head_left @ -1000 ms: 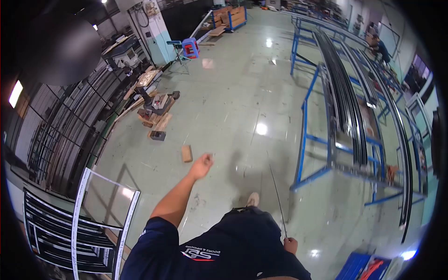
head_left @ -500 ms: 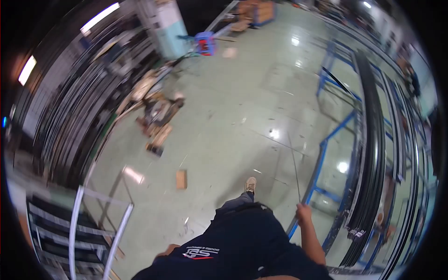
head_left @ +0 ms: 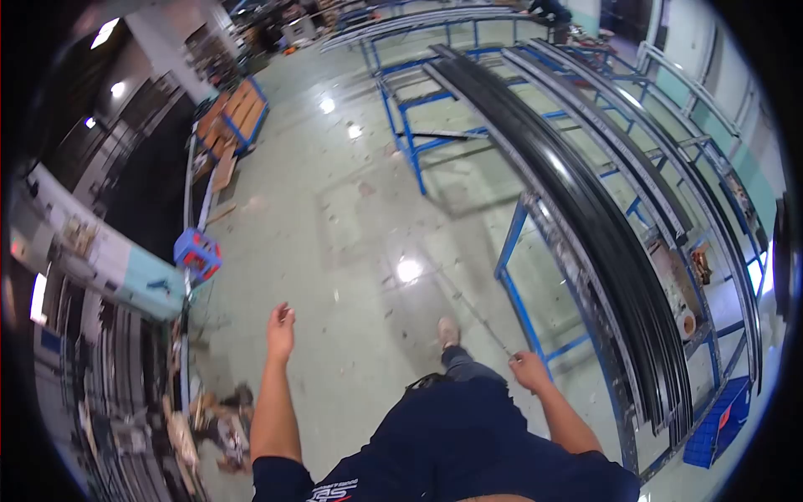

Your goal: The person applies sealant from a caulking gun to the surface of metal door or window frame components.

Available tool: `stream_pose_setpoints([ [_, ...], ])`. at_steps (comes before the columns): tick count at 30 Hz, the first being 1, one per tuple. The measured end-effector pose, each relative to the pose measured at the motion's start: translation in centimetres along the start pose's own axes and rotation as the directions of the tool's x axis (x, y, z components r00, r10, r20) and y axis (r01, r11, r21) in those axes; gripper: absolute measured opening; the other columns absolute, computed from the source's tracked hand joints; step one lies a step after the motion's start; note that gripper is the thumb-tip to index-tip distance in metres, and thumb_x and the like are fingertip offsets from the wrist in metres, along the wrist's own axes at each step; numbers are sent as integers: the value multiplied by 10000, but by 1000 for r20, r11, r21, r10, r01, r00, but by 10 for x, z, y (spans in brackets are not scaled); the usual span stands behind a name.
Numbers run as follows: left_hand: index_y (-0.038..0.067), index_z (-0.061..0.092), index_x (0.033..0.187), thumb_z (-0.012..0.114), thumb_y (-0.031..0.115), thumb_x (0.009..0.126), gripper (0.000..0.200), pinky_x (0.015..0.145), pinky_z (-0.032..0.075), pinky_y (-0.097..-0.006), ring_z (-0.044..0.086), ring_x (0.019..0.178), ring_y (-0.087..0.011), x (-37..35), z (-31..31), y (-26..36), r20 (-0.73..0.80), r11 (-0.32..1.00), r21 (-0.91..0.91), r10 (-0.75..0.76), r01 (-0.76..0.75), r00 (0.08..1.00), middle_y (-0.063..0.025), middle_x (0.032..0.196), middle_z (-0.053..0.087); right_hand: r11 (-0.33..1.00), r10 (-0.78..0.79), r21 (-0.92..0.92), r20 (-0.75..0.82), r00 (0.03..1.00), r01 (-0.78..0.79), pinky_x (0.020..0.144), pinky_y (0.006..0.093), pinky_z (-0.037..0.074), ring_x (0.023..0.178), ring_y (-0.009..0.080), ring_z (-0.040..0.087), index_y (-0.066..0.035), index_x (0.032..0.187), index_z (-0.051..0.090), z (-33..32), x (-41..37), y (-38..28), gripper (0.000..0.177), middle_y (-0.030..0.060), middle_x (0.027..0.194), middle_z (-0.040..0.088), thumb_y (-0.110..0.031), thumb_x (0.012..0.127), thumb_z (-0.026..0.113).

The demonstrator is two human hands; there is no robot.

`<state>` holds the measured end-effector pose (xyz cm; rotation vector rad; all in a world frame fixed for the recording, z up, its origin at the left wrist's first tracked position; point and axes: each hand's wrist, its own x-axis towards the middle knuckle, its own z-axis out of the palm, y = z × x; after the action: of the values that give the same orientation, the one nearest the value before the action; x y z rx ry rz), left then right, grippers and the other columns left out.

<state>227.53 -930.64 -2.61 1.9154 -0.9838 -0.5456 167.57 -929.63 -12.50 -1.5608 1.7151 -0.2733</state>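
Note:
My right hand (head_left: pixel 527 371) is closed around the near end of a long thin rod (head_left: pixel 481 318). The rod slants forward and left, low over the floor; its far end is faint, and its exact kind cannot be made out. Raised out in front on the left is my left hand (head_left: pixel 282 326), its fingers loosely curled and nothing visible in them. To the right of my right hand stands a blue metal rack (head_left: pixel 520 314) carrying long black profiles (head_left: pixel 577 197). One shoe (head_left: pixel 448 332) shows on the floor ahead of me.
Paler long profiles (head_left: pixel 611 146) lie farther right on the rack. A blue crate (head_left: pixel 718 422) sits at lower right. On the left are a blue-and-red plastic stool (head_left: pixel 197 254), a cart of wooden pieces (head_left: pixel 242 117) and a pillar (head_left: pixel 146 280). Green floor (head_left: pixel 335 226) runs ahead.
My view has swung right and I have stepped forward along the rack. My left hand has come up into view. The rod in my right hand now slants more to the left.

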Motion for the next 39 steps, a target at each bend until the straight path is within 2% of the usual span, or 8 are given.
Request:
stream_pose_setpoints([
  [15,13,663,1098,590,349,921,386,941,494,-417,627,1099,-344,84,124,-215,448,683,641,-704,352,551,-207,1150,662,967,-219,-52,324,920,249,835,440,514,924,376,665,-4,1046,692,10,486,-380,389,222,968,694,-337,854,627],
  [21,7,653,1117,591,337,924,387,945,493,-413,622,1112,-341,316,128,-216,421,692,631,-685,351,595,-215,1166,653,988,-156,46,362,919,149,819,420,516,901,348,675,-11,1072,685,25,625,-511,363,210,964,700,-311,875,630],
  [25,4,646,1129,592,329,926,388,947,492,-410,619,1121,-339,567,99,-238,616,586,719,-289,-373,733,-221,1177,647,975,-222,32,254,941,221,796,414,517,869,341,673,-20,1064,687,16,691,-580,346,203,922,695,-307,881,630],
  [27,-10,562,1251,607,195,929,385,896,490,-393,620,1043,-306,720,104,-102,181,804,501,-461,321,869,-212,1154,635,963,-263,10,237,935,268,791,414,516,861,342,669,-31,1062,687,6,728,-604,339,195,914,694,-312,879,634],
  [30,55,524,1303,600,231,956,396,598,435,-248,535,743,-78,932,113,-57,85,988,39,-152,149,985,-25,929,613,975,-220,77,209,953,208,805,431,510,881,365,662,-30,1056,684,-4,783,-646,328,204,930,692,-299,875,632],
  [32,15,552,1273,592,200,961,366,814,491,-308,581,885,-160,998,133,55,59,969,-186,-153,162,986,-85,1035,635,981,-166,137,216,962,138,823,447,506,904,383,658,-20,1042,684,-1,833,-673,319,220,945,689,-284,873,628],
  [36,14,555,1276,603,216,956,382,883,496,-341,616,1014,-226,1108,183,24,156,986,150,55,-78,986,-146,1155,648,976,-187,145,162,969,164,819,440,508,888,375,663,-14,1041,684,3,949,-730,313,217,932,693,-276,879,628],
  [39,34,538,1304,571,309,958,443,993,465,-404,601,1147,-310,1109,214,-83,316,904,425,-206,56,926,-186,1209,637,971,-189,182,174,967,157,810,433,510,882,362,667,3,1038,681,-3,1049,-791,328,214,930,696,-280,879,629],
])
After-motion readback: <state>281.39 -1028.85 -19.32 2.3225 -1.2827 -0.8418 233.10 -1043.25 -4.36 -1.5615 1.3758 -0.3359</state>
